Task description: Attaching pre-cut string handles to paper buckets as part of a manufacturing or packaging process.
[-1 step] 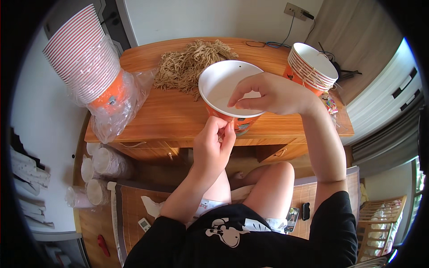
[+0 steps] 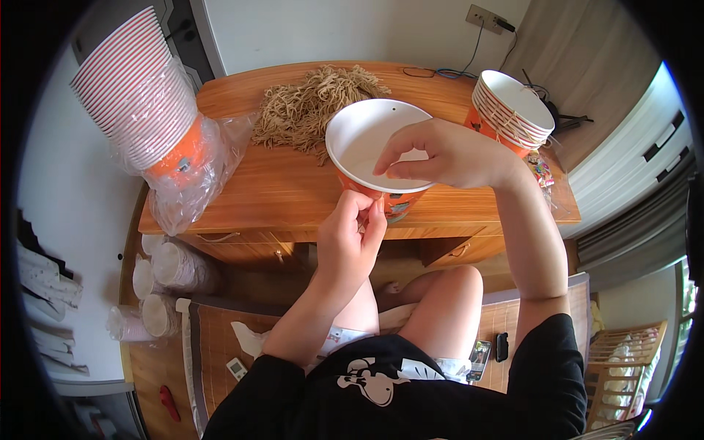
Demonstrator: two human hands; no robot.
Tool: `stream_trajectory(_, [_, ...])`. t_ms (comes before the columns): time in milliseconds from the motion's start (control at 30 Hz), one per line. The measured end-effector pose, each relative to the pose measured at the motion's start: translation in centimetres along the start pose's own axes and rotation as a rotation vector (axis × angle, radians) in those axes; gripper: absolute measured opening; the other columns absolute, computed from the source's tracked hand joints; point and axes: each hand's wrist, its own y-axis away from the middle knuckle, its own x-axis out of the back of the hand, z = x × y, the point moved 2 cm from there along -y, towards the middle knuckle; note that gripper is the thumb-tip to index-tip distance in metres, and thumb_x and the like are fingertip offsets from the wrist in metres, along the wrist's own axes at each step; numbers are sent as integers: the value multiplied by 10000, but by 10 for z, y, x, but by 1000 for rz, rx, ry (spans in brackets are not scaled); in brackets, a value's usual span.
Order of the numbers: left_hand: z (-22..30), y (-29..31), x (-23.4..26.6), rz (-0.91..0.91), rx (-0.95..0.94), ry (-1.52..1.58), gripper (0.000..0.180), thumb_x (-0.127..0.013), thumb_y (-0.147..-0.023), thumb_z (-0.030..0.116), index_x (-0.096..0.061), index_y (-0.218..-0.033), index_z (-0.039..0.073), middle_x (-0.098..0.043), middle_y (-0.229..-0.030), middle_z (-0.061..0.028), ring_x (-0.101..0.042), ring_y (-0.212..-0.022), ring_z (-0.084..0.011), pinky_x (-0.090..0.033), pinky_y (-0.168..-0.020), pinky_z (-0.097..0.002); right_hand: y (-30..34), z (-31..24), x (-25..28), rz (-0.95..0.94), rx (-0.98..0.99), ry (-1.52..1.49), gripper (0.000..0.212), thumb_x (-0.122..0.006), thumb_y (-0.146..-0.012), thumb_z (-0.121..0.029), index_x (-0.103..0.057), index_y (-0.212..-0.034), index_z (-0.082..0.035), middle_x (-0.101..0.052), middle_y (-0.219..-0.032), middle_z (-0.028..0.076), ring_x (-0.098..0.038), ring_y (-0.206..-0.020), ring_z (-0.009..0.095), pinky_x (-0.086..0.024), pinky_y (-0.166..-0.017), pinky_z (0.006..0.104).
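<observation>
A paper bucket [image 2: 345,147], white inside and orange with dark prints outside, stands at the front of the wooden desk, a small hole in its far wall below the rim. My left hand [image 2: 350,238] is closed in a pinch at the near outer wall, just under the rim; whatever lies between thumb and forefinger is too small to name. My right hand [image 2: 447,155] reaches over the bucket's right side. Its bent thumb and forefinger come close together inside the near rim, and I cannot make out what they hold. Behind the bucket lies a heap of tan cords [image 2: 315,106].
A tall stack of striped-rim buckets [image 2: 139,95] in clear plastic leans at the desk's left. Several buckets with cord handles [image 2: 513,110] are nested at the right. Wrapped bucket stacks [image 2: 176,268] stand on the floor. A phone [image 2: 479,359] lies beside my leg.
</observation>
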Motion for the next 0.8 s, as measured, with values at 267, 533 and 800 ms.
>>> stream_trajectory(267, [-4,-3,-4,1,4,22,112,-662,-970,29,-554,-952,3,-626,-748,-94,-576,-623,-130,-486,-594,-285,-2,-1,1,-111,-19,-3,199,-654,-974,-196,-744,-1088,-60,-721,-1022,55,-639,-977,156,-495,-898,313])
stream_trajectory(533, [-3,-2,-7,56,27,53,127,-680,-975,42,-559,-956,9,-625,-731,-59,-565,-621,-76,-469,-583,-245,-11,-1,0,-214,-28,50,210,-665,-968,-242,-724,-1054,-60,-713,-999,43,-641,-965,164,-501,-861,324])
stream_trajectory(800, [4,7,8,-184,243,423,223,-500,-1090,233,-564,-1105,19,-659,-1056,-47,-616,-927,-98,-519,-834,-295,33,-37,-41,700,262,274,122,-715,-831,-71,-659,-938,-51,-611,-954,115,-582,-936,344,-471,-828,412])
